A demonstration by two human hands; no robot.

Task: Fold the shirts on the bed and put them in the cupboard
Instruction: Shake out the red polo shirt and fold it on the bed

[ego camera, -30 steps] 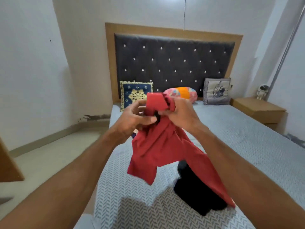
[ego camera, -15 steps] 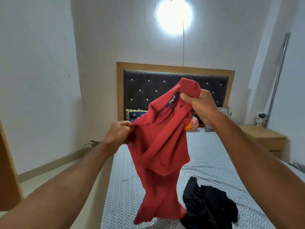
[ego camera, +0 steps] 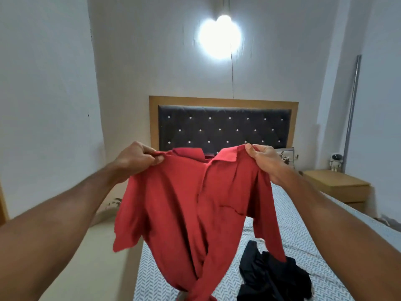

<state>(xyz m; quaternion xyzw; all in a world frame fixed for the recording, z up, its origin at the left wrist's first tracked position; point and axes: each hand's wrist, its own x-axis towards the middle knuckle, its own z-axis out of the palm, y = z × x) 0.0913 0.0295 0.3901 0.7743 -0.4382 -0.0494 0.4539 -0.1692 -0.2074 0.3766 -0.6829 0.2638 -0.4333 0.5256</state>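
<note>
1. Head view, centre of frame: the red shirt hangs in the air above the bed, collar at the top, hem trailing to the lower edge of the frame.
2. Head view, left of centre: the left hand pinches the shirt's shoulder seam, fingers curled round the fabric.
3. Head view, right of centre: the right hand pinches the opposite shoulder beside the collar, fingers likewise curled round the cloth.
4. Governing relation: the shirt's long axis runs vertically, straight down from the two hands. Both hands sit level at equal height, one on each shoulder, so neither is nearer; the bed surface lies below and beyond the hem.
5. Judgement: laying the shirt flat requires lowering both hands together toward the bed, keeping the shoulders apart.
6. Head view, lower right: a black garment lies crumpled on the bed, just beside the hanging hem; it could be covered if the shirt is laid there.
7. The cupboard is not in view.
</note>
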